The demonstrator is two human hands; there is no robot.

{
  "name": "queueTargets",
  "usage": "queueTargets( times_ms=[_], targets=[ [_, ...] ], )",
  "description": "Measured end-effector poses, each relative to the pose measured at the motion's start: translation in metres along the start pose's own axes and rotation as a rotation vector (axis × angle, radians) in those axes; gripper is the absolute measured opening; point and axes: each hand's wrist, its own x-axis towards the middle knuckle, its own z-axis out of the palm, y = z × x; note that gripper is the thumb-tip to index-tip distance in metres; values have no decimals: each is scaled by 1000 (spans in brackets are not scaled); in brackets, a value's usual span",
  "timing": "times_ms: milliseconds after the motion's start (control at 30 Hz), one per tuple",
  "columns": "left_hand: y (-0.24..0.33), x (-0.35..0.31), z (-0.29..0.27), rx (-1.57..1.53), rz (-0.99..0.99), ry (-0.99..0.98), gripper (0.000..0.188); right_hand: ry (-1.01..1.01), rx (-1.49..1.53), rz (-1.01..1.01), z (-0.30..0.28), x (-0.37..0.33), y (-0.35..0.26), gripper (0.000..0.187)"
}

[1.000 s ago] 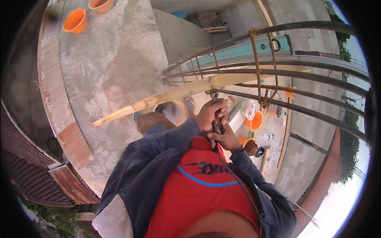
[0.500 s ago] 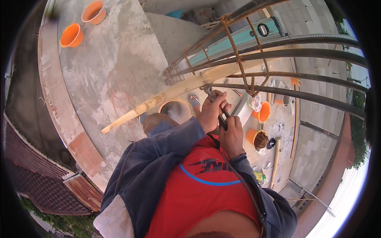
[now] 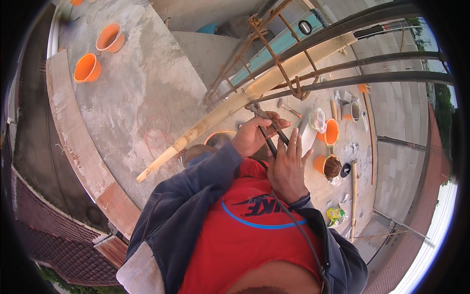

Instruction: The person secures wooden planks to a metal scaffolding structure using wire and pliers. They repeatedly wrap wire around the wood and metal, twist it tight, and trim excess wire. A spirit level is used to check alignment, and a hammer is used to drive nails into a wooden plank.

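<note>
Bright, diffuse daylight covers the floor [image 3: 117, 105], leaving only faint shadows. At right the sky [image 3: 443, 220] burns out to white. Fisheye distortion curves the bars [image 3: 421, 76], their far ends hazy and soft; black vignetting rings the view.

Pincers [image 3: 281, 135]: handle ends part. obsc. by R hand [image 3: 290, 176]; jaw contact w/ bar too sml. to confirm. Rebar cage [image 3: 352, 28] cut off, R rim. Tub [image 3: 211, 140] part. hidden behind L sleeve [image 3: 208, 171]. Far bucket [image 3: 77, 2] cropped, top edge.
</note>
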Motion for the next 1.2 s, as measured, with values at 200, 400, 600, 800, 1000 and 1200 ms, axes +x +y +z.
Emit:
queueTargets(
  times_ms=[200, 400, 600, 800, 1000, 1200],
  targets=[
    [13, -6, 2, -29, -81, -67, 34, 17, 128, 1, -10, 1, -11, 29],
    [15, -7, -2, 90, -124, 18, 21, 186, 318, -76, 49, 8, 9, 25],
    [8, -3, -21, 308, -85, 115, 30, 265, 401, -135, 99, 25, 26, 23],
    [23, -31, 22, 1020, -180, 301, 45, 284, 412, -206, 104, 35, 48, 22],
    [57, -42, 48, 1946, 822, 538, 67, 208, 506, -222, 105, 37, 54, 22],
    [65, 6, 53, 2064, 871, 600, 77, 70, 698, -294, 88, 36, 63, 27]
  ],
)
